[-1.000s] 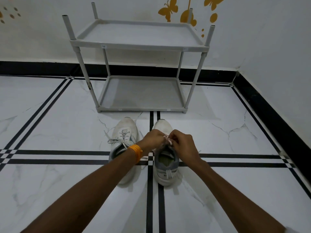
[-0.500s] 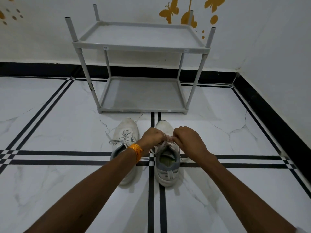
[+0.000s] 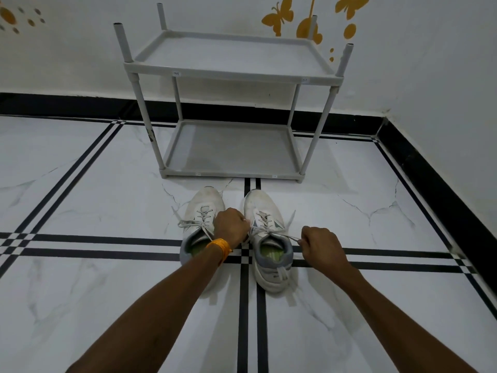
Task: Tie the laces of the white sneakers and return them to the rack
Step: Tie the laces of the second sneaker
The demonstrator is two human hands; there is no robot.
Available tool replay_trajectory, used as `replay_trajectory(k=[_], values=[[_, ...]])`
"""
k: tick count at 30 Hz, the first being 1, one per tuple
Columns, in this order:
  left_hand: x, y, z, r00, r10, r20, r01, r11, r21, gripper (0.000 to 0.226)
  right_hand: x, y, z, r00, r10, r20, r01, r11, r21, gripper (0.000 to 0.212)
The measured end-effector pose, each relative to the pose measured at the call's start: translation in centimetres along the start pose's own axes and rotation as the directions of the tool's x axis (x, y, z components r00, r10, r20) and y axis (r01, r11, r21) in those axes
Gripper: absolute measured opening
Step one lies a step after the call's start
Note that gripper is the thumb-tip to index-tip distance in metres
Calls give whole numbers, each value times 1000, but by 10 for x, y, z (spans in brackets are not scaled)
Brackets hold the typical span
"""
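Observation:
Two white sneakers stand side by side on the floor, toes toward the rack. The left sneaker [image 3: 202, 211] has loose laces spread out to its left. Over the right sneaker [image 3: 265, 211] its lace [image 3: 277, 233] is stretched sideways. My left hand [image 3: 231, 228], with an orange band at the wrist, pinches one end between the two shoes. My right hand [image 3: 320, 244] pinches the other end out to the right of the shoe. The grey two-shelf rack [image 3: 231, 71] stands just beyond the shoes, with nothing on either shelf.
White marble floor with black inlay lines [image 3: 107, 240] crossing under the shoes. A black skirting [image 3: 435, 179] runs along the back wall and the right wall, which meet in a corner to the right of the rack. Orange butterfly stickers [image 3: 278, 16] are on the wall.
My hands were together over the right sneaker's tongue. Now they have drawn apart, the right hand moving out to the right, pulling the lace taut. The camera has moved closer.

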State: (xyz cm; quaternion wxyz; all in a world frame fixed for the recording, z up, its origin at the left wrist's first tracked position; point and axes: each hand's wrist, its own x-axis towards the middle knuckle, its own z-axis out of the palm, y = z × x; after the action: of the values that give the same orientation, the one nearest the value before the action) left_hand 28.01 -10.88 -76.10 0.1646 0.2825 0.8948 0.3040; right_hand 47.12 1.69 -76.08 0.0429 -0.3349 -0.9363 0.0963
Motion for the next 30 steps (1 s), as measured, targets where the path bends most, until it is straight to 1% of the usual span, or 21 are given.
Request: replay_trajectory(k=[5,6,8,9,11,13,15,17,18,20,21,23,24,25,27,28,29,30], values=[[5,0,1,995,-90,33,91,996,-23,23,1,-3,5,997,76,26,-76,997,-9,19],[5,-1,2,994,-99,36,100,994,-32,23,2,-4,5,994,102,42,-102,995,-1,18],[5,-2,4,997,-71,33,73,997,-41,24,4,-5,2,985,158,68,-160,987,33,19],[4,-3,5,999,-37,22,38,999,-38,25,4,-5,2,980,185,77,-190,980,67,19],[0,-8,4,997,71,15,-70,996,-47,26,5,-5,0,965,250,82,-262,945,197,21],[-4,-15,0,971,228,76,-224,973,-56,17,6,-6,-1,954,287,92,-301,890,344,23],[-7,-17,-4,933,329,144,-324,944,-62,12,8,-9,-2,951,280,129,-307,839,449,25],[-7,-17,-4,905,407,128,-413,911,24,14,10,-12,-1,954,265,137,-298,823,483,24],[-7,-14,-4,886,444,134,-459,881,116,15,11,-13,0,956,263,131,-293,824,485,23],[-7,-8,-7,845,494,206,-535,779,328,8,12,-14,1,957,268,109,-288,842,455,20],[-7,-5,-8,834,501,230,-550,726,413,16,11,-14,1,956,277,91,-289,857,427,19],[-7,-4,-6,835,508,209,-538,677,502,36,9,-13,3,957,287,52,-287,897,337,20],[-8,-3,-5,841,507,189,-523,673,524,38,8,-13,4,960,276,43,-277,920,277,20],[-9,-1,-5,841,511,176,-515,658,549,35,7,-13,6,965,258,41,-261,941,216,21],[-9,-2,-4,862,482,154,-480,682,552,29,6,-14,10,972,232,42,-236,963,133,20],[-8,-3,-5,885,445,139,-446,720,532,28,5,-14,12,973,226,40,-230,967,112,19],[-6,-6,-5,915,391,99,-388,785,483,26,4,-13,13,974,222,35,-224,971,85,18],[-3,-9,-6,950,307,51,-302,868,395,22,3,-12,14,976,217,30,-218,975,52,17]])
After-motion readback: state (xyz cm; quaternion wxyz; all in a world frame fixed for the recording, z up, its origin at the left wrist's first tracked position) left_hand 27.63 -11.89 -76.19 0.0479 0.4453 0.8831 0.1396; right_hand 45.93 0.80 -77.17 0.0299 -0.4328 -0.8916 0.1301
